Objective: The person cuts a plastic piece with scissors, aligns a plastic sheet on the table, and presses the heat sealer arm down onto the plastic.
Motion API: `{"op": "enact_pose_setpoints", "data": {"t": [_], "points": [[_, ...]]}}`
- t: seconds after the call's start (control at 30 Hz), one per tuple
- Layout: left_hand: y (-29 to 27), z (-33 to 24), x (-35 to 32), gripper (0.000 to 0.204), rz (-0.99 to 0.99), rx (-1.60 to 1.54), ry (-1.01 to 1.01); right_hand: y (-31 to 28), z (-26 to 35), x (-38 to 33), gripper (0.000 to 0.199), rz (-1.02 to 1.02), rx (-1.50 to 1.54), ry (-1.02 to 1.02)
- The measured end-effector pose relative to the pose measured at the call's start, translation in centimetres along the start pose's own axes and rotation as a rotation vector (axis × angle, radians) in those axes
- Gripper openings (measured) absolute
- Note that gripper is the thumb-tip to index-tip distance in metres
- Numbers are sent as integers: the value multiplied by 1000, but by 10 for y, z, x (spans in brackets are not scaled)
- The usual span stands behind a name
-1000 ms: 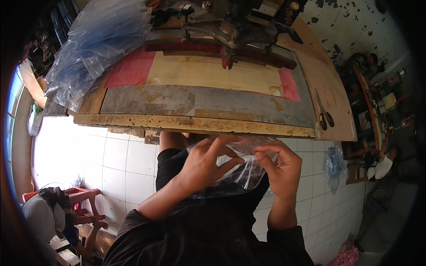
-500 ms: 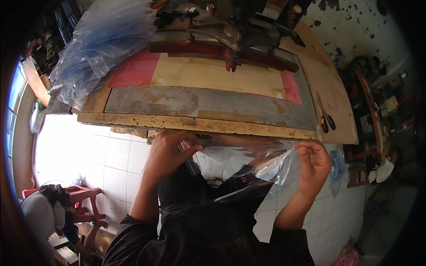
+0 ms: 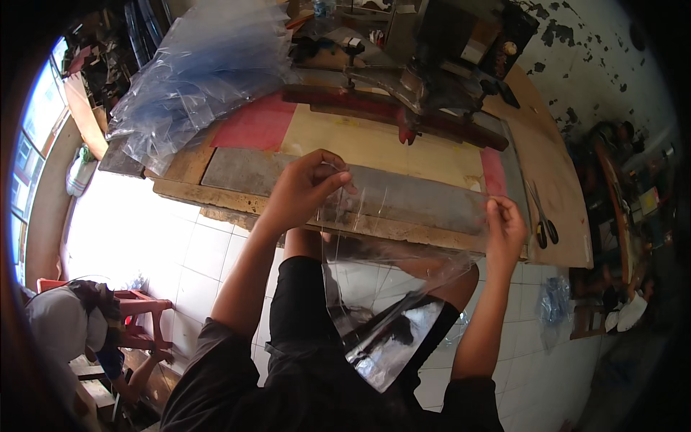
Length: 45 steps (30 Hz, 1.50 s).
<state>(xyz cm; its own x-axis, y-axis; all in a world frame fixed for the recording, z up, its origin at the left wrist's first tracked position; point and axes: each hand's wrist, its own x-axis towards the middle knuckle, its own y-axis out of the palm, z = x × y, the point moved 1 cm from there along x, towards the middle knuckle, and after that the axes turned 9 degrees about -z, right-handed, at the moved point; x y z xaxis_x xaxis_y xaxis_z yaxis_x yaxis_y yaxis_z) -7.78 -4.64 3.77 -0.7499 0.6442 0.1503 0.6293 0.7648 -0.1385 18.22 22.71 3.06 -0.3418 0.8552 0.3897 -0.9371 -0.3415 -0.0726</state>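
Observation:
A clear plastic sheet is stretched between my two hands and hangs down over my lap. My left hand is closed in a pinch on its left upper corner, above the front strip of the work table. At the right, the fingers of my right hand pinch the other corner by the table's front edge. Beyond the hands lies a yellow panel with pink ends on the grey metal bed. Over it sits the dark red bar of a press.
A heap of clear plastic sheets covers the table's far left. Black-handled scissors lie on the brown board at the right. Another person is low at the left by a red stool. More plastic lies at the right.
Both hands have risen and moved forward over the table's front edge, carrying the plastic sheet up with them. My view has shifted slightly to the left.

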Motion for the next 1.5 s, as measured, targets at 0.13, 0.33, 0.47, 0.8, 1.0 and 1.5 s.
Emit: {"op": "enact_pose_setpoints", "data": {"t": [0.13, 0.33, 0.47, 0.8, 1.0, 1.5], "points": [[2, 17, 11, 29, -91, -38, 39, 11, -35, 18, 22, 153, -123, 80], [-2, 19, 6, 34, -10, -93, 15, 8, -39, 14, 21, 118, 2, 209], [1, 19, 6, 35, -6, -212, 2, 5, -44, 16, 22, 92, 95, 220], [-1, 18, 4, 41, -39, -209, -10, 1, -40, 18, 24, 101, 116, 259], [-3, 20, 4, 41, -39, -128, 23, 1, -40, 19, 30, 97, 132, 237], [0, 23, 4, 34, 32, -249, 46, -6, -45, 19, 34, 161, 162, 202]]}}
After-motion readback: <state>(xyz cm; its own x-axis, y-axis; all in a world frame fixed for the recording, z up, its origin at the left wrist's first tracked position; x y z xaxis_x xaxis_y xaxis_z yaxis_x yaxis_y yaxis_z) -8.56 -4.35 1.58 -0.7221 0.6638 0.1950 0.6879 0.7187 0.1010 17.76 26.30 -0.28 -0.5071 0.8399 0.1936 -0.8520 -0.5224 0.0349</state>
